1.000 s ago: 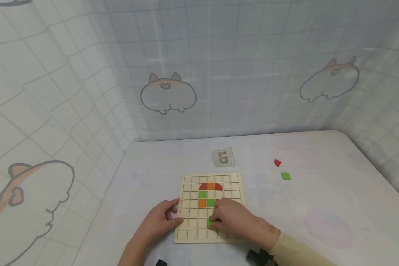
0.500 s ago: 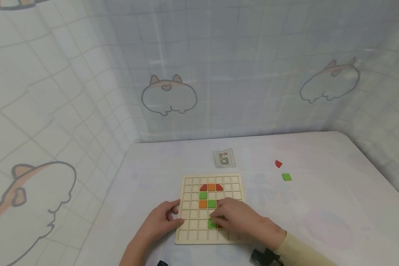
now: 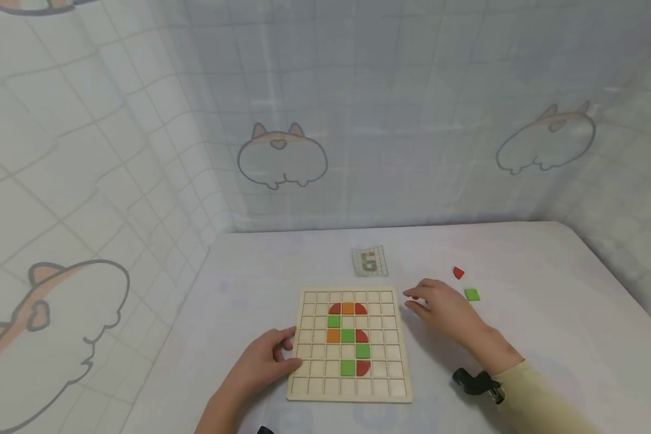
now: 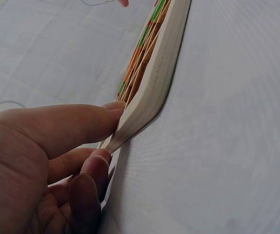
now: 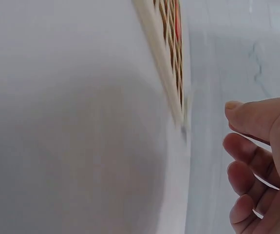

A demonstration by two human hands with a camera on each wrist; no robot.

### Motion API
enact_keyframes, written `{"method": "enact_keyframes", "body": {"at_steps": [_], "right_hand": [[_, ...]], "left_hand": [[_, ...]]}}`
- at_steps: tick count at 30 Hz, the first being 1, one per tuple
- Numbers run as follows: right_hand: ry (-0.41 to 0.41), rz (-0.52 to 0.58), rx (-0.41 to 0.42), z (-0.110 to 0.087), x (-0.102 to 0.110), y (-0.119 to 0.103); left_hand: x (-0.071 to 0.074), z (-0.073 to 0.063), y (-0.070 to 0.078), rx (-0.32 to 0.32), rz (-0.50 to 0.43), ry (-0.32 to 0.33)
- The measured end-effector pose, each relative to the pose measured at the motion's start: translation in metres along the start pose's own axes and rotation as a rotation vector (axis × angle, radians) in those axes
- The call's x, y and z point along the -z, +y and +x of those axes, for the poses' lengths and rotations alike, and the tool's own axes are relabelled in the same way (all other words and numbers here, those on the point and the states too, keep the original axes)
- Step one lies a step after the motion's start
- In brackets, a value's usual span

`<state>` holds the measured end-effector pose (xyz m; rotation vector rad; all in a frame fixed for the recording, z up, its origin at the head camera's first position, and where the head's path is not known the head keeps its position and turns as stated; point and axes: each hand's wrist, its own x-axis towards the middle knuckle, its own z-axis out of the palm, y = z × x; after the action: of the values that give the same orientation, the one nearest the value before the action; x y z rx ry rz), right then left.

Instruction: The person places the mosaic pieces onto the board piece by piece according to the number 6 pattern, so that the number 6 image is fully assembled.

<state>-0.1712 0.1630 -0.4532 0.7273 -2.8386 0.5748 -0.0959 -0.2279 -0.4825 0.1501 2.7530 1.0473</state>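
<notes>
A light wooden grid board [image 3: 378, 351] lies on the table. Red quarter-round pieces [image 3: 362, 367], orange squares [image 3: 333, 336] and green squares [image 3: 347, 368] sit in its cells. My left hand [image 3: 259, 361] grips the board's left edge; in the left wrist view the thumb [image 4: 81, 127] presses the upper rim and curled fingers lie against the side. Over the table, past the board's upper right side, my right hand [image 3: 447, 310] holds nothing, its fingers loosely bent and thumb apart. Just beyond it lie a loose red quarter-round piece [image 3: 458, 273] and a loose green square [image 3: 472, 295].
Behind the board lies a small pattern card [image 3: 370, 261] printed with a coloured figure on a grid. A pale cloth wall [image 3: 390, 181] with cartoon animals rises at the table's back and sides. A black device [image 3: 474, 382] is strapped to my right wrist.
My right hand has let go of the red quarter-round piece, now beside the lower green square, and moved up and right off the board. The left hand stays at the board's edge.
</notes>
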Motion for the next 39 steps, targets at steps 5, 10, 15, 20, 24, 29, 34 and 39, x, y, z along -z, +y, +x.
{"method": "enact_keyframes", "body": {"at_steps": [5, 10, 15, 20, 24, 29, 34, 39], "right_hand": [[0.020, -0.008, -0.067, 0.002, 0.011, 0.034], [0.001, -0.017, -0.146, 0.003, 0.017, 0.056], [0.001, -0.012, -0.177, 0.003, 0.020, 0.069], [0.005, -0.029, -0.185, 0.006, 0.021, 0.082], [-0.011, -0.022, -0.222, 0.008, 0.025, 0.091], [-0.094, -0.005, -0.327, 0.012, 0.031, 0.100], [-0.140, -0.021, -0.365, 0.015, 0.033, 0.108], [-0.147, -0.025, -0.338, 0.015, 0.034, 0.113]], "left_hand": [[0.001, -0.001, 0.000, -0.013, 0.006, 0.005], [0.001, -0.001, 0.001, -0.014, -0.002, 0.005], [0.001, -0.002, 0.001, -0.019, -0.018, 0.004], [0.002, -0.003, 0.001, -0.024, -0.024, 0.005], [0.001, -0.002, 0.000, -0.025, -0.020, 0.002], [0.001, -0.003, 0.001, -0.035, -0.009, 0.009], [0.002, -0.003, 0.002, -0.038, -0.004, 0.010], [0.001, -0.003, 0.001, -0.028, -0.011, 0.004]]}}
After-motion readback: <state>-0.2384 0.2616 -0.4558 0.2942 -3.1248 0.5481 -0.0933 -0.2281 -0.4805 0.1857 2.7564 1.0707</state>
